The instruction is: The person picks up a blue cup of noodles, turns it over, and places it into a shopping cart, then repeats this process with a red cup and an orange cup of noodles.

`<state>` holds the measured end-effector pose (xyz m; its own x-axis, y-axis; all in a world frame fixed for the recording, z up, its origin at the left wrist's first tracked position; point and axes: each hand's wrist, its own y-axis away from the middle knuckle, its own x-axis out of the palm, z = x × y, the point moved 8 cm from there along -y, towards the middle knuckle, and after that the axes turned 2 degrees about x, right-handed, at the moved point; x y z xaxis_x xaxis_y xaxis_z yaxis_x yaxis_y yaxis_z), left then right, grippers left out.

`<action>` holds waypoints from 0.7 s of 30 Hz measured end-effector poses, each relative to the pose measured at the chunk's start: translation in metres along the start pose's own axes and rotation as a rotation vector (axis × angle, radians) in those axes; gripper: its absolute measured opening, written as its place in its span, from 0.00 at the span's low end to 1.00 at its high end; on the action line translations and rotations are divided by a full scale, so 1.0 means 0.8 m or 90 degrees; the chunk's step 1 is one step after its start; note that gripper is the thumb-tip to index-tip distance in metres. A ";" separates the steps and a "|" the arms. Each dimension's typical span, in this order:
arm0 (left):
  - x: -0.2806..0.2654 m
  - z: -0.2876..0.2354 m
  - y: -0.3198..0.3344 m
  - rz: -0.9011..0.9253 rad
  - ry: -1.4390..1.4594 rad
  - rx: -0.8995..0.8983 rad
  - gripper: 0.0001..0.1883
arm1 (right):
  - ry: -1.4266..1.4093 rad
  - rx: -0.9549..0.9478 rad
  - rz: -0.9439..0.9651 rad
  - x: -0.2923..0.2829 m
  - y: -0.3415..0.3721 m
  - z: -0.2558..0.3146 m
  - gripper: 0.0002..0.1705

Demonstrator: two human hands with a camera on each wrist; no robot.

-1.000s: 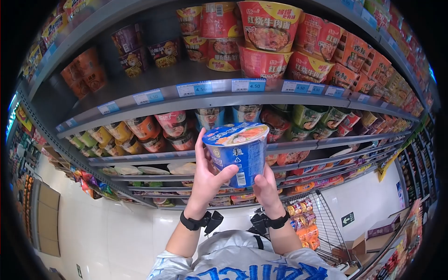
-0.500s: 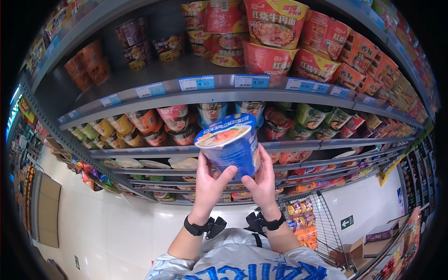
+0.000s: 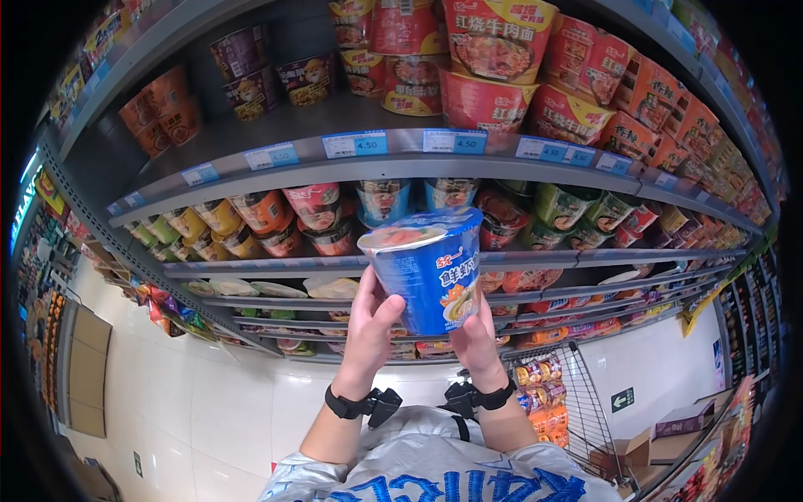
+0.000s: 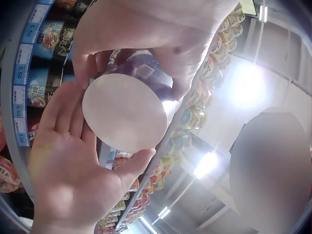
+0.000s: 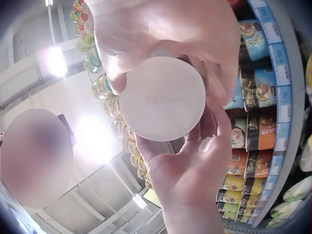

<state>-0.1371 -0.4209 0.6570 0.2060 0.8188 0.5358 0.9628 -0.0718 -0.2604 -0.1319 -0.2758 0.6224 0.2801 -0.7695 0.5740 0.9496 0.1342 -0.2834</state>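
holding up blue noodle cup point(image 3: 435, 276) in a supermkt aisle, chest-on to tall shelves point(image 3: 368, 171). grips cup betw. left hand point(image 3: 370, 326) & right hand point(image 3: 478, 339), in mid-air just ahead of shirt front, well above floor point(image 3: 242, 410). clamps left fingers round cup's left side, w/ left thumb point(image 3: 390, 309) laid on near face; clamps right fingers round opp. side, w/ right thumb point(image 3: 473, 328) low by the base. can't tell from these angles if fingertips of both hands meet behind. holds cup a bit tilted, printed lid point(image 3: 422, 227) up, & shows round pale base point(image 4: 124, 112) to both wrist cams.

wearing grey top point(image 3: 401, 439) w/ blue lettering, plus black straps point(image 3: 345, 405) on both wrists. faces red tubs point(image 3: 493, 46) & purple cups point(image 3: 251, 92) on upper shelf, over blue-and-white price tags point(image 3: 355, 145), several reading 4.50; light-blue cups point(image 3: 385, 201) & green tubs point(image 3: 559, 207) on shelf below, partly behind cup. at right: wire cart point(image 3: 588, 397) w/ orange packs point(image 3: 549, 421) inside, nr. cardboard boxes point(image 3: 640, 448). overhead, per wrist views: bright ceiling lights point(image 4: 248, 85).
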 end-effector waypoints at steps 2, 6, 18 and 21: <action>-0.002 -0.003 -0.001 -0.022 -0.017 0.016 0.41 | 0.001 -0.022 -0.003 0.001 -0.002 0.009 0.60; -0.011 -0.005 -0.002 -0.056 -0.033 0.057 0.30 | 0.022 -0.064 -0.043 -0.005 -0.002 0.014 0.61; 0.007 0.012 0.007 -0.004 -0.103 0.009 0.31 | 0.149 -0.165 -0.121 0.001 0.000 0.027 0.60; 0.002 0.018 0.008 0.000 -0.106 0.002 0.36 | 0.221 -0.187 -0.118 0.007 0.004 0.030 0.60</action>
<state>-0.1335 -0.4121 0.6446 0.1733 0.9017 0.3961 0.9622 -0.0693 -0.2633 -0.1239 -0.2642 0.6432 -0.0015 -0.9331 0.3595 0.8851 -0.1686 -0.4338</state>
